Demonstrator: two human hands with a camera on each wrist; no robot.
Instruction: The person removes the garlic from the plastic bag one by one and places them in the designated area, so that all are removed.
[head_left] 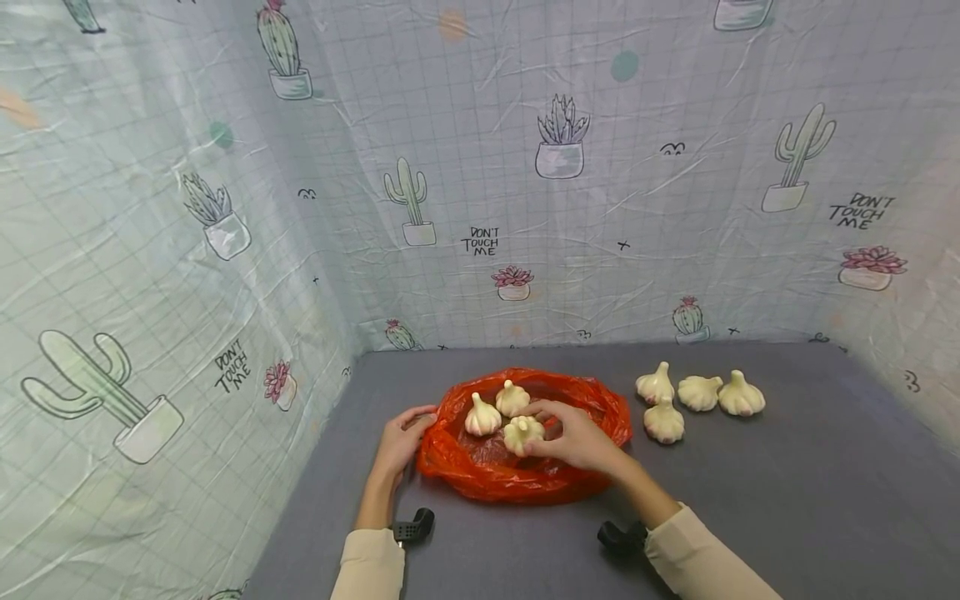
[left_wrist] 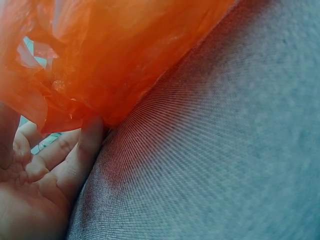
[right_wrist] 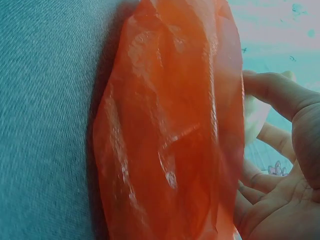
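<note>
An open red plastic bag (head_left: 480, 485) lies on the table with its rim spread wide. Two garlic bulbs (head_left: 483, 416) sit inside it, at the back left. My right hand (head_left: 573, 437) reaches over the bag's right side and pinches a third garlic bulb (head_left: 523, 434) between thumb and fingers, inside the rim. In the right wrist view, the bag wall (right_wrist: 165, 125) hides most of that bulb. At the bag's left edge, my left hand (head_left: 401, 442) holds the rim; in the left wrist view its fingers (left_wrist: 90, 142) touch the orange-red plastic near the tabletop.
Several more garlic bulbs (head_left: 699, 392) stand in a loose group on the dark grey table (head_left: 750, 500), right of the bag. A pale sheet printed with cacti (head_left: 450, 192) hangs behind and to the left. Each wrist wears a black camera mount (head_left: 414, 527).
</note>
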